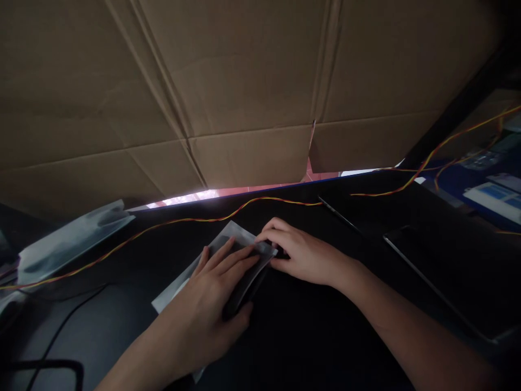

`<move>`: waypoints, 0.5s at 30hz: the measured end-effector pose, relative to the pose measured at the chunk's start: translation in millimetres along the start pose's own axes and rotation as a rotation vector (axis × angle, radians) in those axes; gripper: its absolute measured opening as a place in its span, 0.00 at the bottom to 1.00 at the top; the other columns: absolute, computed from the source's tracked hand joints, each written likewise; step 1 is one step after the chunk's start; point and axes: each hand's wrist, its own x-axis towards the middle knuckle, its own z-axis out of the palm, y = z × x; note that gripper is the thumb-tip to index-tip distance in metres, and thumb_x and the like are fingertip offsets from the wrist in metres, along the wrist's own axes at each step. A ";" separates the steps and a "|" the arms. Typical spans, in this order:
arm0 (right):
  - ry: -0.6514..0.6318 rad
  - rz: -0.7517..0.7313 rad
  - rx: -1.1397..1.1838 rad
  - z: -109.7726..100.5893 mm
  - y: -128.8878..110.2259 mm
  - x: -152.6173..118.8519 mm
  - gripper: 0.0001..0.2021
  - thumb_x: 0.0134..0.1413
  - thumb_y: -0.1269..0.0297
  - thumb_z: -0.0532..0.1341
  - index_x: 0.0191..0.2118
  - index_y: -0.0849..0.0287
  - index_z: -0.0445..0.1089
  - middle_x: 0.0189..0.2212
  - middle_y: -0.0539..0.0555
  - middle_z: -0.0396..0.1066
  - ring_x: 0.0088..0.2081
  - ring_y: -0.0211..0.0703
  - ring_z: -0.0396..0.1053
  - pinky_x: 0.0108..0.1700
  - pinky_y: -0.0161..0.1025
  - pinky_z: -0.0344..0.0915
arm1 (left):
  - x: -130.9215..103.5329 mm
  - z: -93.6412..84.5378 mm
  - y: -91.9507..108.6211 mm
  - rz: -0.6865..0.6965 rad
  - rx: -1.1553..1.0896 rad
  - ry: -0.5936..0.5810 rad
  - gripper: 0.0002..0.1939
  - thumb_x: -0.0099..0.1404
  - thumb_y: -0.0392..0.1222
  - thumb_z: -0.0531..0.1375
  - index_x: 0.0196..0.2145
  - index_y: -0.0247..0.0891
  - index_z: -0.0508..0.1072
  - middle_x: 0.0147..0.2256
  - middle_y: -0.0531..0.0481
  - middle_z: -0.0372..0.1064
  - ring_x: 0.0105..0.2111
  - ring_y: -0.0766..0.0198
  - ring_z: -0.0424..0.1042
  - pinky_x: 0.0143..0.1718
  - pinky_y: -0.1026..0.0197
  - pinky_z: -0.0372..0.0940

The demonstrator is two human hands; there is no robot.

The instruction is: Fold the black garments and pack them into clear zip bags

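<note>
A translucent whitish sleeve (pixel 179 288) lies slanted on the black table, with something dark under or inside it that I cannot make out. My left hand (pixel 215 293) rests on the sleeve, its fingers stretched across the top and its thumb at the near edge. At the sleeve's right corner, my right hand (pixel 295 250) has its fingers bent and pinched on the sleeve's edge. Part of the sleeve is hidden under my left hand.
A cardboard sheet (pixel 244 81) stands behind the black table (pixel 309 336). Yellow-red twisted wire (pixel 179 220) crosses the back. Another translucent sleeve (pixel 73 239) lies left, near a black cable (pixel 65 320). Dark flat panels with a thin metallic edge (pixel 435 290) lie right.
</note>
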 end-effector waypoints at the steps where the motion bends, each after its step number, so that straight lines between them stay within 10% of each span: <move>1: 0.025 0.052 0.019 -2.1 1.9 -0.2 0.19 0.64 0.67 0.71 0.58 0.50 0.74 0.56 0.52 0.72 0.46 0.41 0.76 0.45 0.39 0.73 | 0.7 -3.0 -1.0 0.003 -0.024 0.017 0.33 0.72 0.46 0.61 0.73 0.53 0.63 0.73 0.49 0.62 0.76 0.35 0.53 0.71 0.16 0.49; 6: 0.065 0.341 0.312 -4.3 10.0 2.0 0.14 0.65 0.58 0.71 0.52 0.54 0.73 0.40 0.53 0.80 0.34 0.42 0.78 0.33 0.38 0.71 | 8.6 -10.3 -12.1 0.013 -0.044 0.135 0.23 0.79 0.54 0.54 0.67 0.52 0.73 0.69 0.47 0.69 0.71 0.38 0.63 0.70 0.25 0.59; 15: 0.008 0.305 0.564 20.7 8.5 12.3 0.09 0.66 0.65 0.68 0.46 0.56 0.68 0.42 0.54 0.78 0.38 0.41 0.78 0.32 0.36 0.76 | 16.9 -3.4 -17.7 -0.007 -0.095 0.180 0.19 0.80 0.50 0.53 0.58 0.51 0.81 0.54 0.46 0.77 0.53 0.48 0.74 0.54 0.45 0.70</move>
